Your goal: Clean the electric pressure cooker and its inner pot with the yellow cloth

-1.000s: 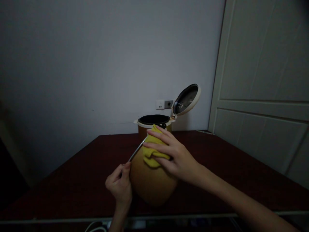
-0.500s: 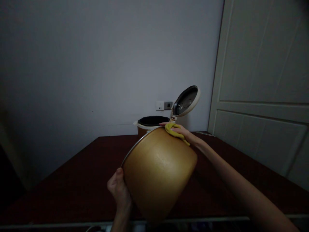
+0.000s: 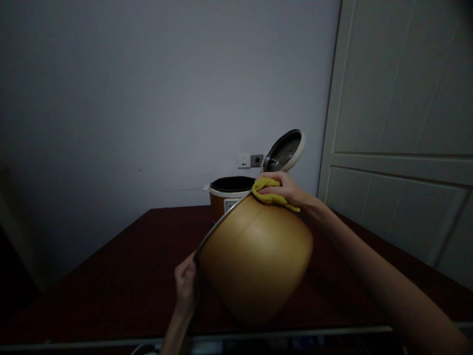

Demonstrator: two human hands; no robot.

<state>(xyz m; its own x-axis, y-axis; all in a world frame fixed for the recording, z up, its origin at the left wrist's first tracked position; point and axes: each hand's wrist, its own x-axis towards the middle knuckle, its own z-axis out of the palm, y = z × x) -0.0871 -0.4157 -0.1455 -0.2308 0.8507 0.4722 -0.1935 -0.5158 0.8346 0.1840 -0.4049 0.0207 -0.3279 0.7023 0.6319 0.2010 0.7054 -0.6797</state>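
A gold-coloured inner pot [image 3: 258, 256] is held tilted on its side above the table, its rim facing the upper left and its inside hidden from me. My left hand [image 3: 186, 285] grips the rim at the lower left. At the rim's upper end, my right hand [image 3: 286, 190] is closed on a yellow cloth [image 3: 271, 197] that lies against the pot's outer side. Behind the pot stands a rice cooker [image 3: 218, 202], gold and white, partly covered by the pot. Its lid [image 3: 286, 150] is raised and leans to the right.
The dark red table [image 3: 140, 261] reaches back to a pale wall [image 3: 185, 98]. Wall sockets [image 3: 244, 160] sit just behind the cooker. A white panelled door [image 3: 391, 123] rises on the right. Under the table's front edge [image 3: 332, 334] lie dim items I cannot make out.
The pot has shifted slightly right and turned, showing more of the cooker's front. My right hand and the cloth have moved up a little at the rim. My left hand has moved right with the pot.
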